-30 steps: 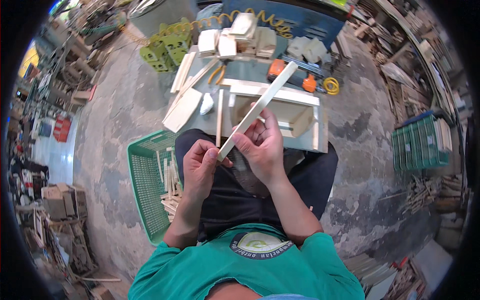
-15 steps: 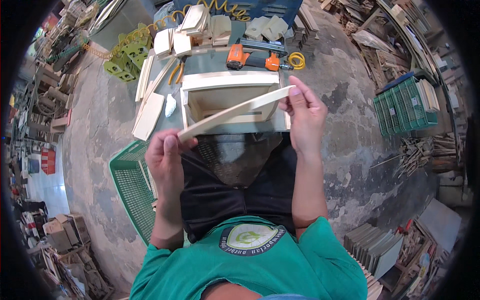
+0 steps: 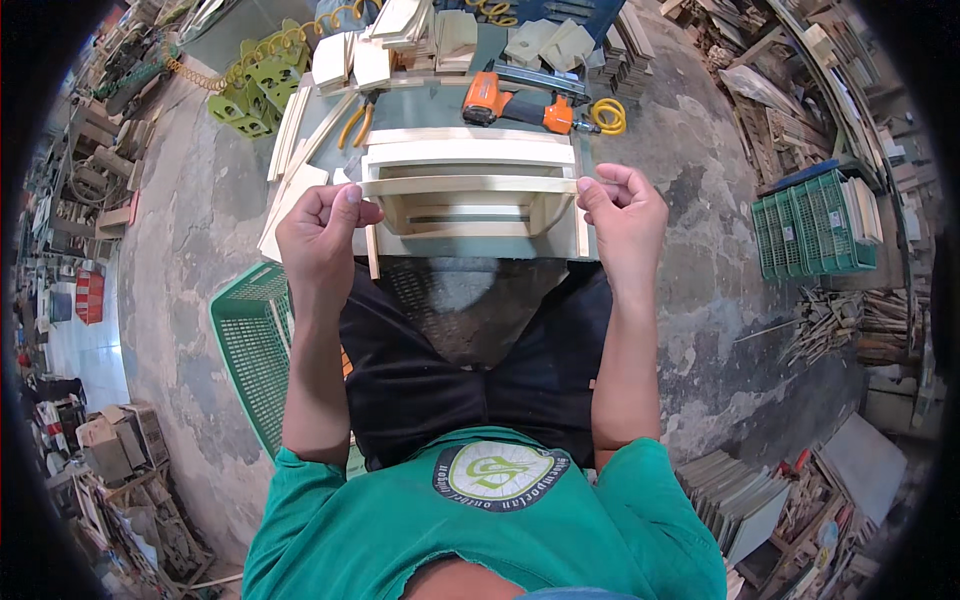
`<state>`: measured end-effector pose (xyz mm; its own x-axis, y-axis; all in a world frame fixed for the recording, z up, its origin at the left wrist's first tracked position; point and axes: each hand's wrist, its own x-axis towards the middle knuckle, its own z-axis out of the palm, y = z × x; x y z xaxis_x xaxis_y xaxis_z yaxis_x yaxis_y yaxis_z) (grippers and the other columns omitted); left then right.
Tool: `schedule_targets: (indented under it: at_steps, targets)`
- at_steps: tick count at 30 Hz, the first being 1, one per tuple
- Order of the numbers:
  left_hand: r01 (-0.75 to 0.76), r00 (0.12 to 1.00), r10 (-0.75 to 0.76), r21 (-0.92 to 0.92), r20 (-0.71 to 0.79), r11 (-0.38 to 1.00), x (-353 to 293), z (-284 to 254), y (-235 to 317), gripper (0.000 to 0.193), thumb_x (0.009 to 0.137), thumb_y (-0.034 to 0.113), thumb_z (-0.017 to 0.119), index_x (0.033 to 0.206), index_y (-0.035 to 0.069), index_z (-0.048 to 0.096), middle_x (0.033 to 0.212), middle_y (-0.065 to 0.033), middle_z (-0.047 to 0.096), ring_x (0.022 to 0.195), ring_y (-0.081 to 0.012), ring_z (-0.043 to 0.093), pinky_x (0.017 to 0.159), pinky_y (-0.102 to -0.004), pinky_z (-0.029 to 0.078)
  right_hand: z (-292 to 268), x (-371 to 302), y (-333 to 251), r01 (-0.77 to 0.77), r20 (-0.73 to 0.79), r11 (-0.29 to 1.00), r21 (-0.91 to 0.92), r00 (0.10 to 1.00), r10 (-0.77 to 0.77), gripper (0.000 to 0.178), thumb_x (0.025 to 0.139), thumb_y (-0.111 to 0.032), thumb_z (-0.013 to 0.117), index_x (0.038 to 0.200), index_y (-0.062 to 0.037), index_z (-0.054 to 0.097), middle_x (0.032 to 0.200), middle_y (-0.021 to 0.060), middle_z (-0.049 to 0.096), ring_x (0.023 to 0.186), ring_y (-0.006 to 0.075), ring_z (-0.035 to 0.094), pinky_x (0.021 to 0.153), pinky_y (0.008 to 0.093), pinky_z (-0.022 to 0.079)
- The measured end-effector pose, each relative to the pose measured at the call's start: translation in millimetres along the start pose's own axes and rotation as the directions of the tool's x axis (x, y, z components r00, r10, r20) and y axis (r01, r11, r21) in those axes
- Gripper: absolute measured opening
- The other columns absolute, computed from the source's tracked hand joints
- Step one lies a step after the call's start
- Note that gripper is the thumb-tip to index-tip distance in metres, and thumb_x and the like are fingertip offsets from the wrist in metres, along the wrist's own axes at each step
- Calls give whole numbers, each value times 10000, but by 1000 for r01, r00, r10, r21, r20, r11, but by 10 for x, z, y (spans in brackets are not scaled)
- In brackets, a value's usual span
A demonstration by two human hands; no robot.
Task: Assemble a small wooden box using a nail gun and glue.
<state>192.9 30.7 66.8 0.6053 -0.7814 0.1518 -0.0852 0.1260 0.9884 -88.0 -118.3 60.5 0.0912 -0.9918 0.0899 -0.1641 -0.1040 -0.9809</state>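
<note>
A thin pale wooden slat [image 3: 470, 186] stretches level between my hands, over the open wooden box frame [image 3: 470, 152] on the bench. My left hand [image 3: 325, 218] pinches its left end between thumb and fingers. At the other end, my right hand [image 3: 625, 205] grips it with thumb and forefinger, the other fingers partly raised. Below the slat the inside of the frame shows. Whether the slat touches the frame I cannot tell.
Behind the frame lie an orange nail gun [image 3: 515, 105] with a yellow hose and orange-handled pliers [image 3: 357, 120]. Wood pieces [image 3: 400, 50] are stacked at the back. A green plastic crate [image 3: 250, 350] stands at my left, more green crates [image 3: 815, 225] at the right.
The slat has gone from slanted to level, its left end rising to line up with the frame. My left hand has moved up and the right slightly outward.
</note>
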Motion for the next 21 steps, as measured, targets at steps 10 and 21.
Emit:
schedule_targets:
  at_steps: [10,21]
  targets:
    - [-12,1000,18,214,-22,977,64,-51,-67,283,1055,211,680,939,-42,733,768,-74,746,684,-115,693,673,-270,571,86,8,0,-45,-3,996,-76,999,45,366,908,-117,821,1194,66,685,831,91,765,750,101,702,674,250,527]
    - [78,997,-76,274,-19,959,91,-37,-177,267,1040,195,688,961,-50,757,733,-65,741,665,-105,690,643,-270,558,73,14,-72,-54,-5,992,-114,999,54,368,929,-113,810,1204,83,665,845,93,752,750,100,694,693,249,553]
